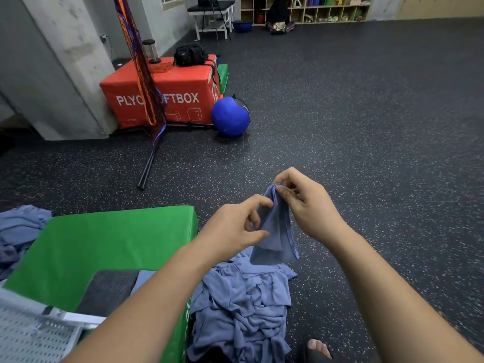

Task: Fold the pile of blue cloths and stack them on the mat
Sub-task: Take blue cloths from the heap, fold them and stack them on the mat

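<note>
At the left edge of the frame we see a heap of crumpled blue cloths (18, 231), touching the far corner of the thick green padded mat (104, 239). On the near part of this mat lies a dark grey ribbed pad (110, 289), and just beside it a flat pale blue piece (144, 277), perhaps a cloth already folded; we cannot tell for sure.

In the middle of the frame the two hands are close together, both on one soft blue cloth (277, 231), which hangs in the air above the floor. The left hand (233, 229) has its fingers curled, with the forefinger and thumb on the left edge of the cloth. The right hand (309, 205) pinches the top corner, where several layers are gathered. The lower end of the cloth hangs just above the loose pile of blue cloths (243, 305), which lies on the speckled black rubber floor (379, 153) against the right side of the mat.

We judge that the fold is only begun. The gathered layers can slip from the right pinch, because the material is thin and bunched, and then the edges will not match. The hanging end can also sink into the pile and catch another cloth.
</note>
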The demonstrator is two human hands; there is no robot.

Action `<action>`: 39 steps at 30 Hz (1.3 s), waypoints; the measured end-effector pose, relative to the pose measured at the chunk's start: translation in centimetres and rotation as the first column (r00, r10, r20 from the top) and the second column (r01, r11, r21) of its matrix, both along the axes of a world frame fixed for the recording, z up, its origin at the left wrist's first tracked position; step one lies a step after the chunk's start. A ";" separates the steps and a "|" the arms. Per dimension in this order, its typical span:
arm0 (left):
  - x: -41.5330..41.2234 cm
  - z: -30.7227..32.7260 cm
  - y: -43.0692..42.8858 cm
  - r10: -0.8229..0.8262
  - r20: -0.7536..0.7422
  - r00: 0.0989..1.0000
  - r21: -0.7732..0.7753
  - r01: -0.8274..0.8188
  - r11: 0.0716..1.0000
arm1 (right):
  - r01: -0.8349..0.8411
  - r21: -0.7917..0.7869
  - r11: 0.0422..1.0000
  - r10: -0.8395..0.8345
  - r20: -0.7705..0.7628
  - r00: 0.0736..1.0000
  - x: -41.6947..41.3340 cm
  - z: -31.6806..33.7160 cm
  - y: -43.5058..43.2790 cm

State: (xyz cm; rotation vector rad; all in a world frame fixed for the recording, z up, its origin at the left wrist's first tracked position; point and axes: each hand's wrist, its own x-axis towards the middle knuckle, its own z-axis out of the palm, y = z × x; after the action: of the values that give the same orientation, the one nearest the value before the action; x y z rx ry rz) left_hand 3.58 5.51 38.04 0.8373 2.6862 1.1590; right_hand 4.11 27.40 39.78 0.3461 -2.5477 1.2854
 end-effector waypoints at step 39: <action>-1.5 -1.4 -0.6 0.046 -0.171 0.984 -0.019 -0.050 0.999 | 0.080 0.011 0.997 -0.080 0.008 0.997 0.3 0.7 0.5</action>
State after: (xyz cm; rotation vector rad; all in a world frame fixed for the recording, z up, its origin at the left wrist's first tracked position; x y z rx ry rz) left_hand 2.07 4.93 36.65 0.9127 2.8661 1.1102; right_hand 4.40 27.91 40.44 0.2381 -2.5492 1.2472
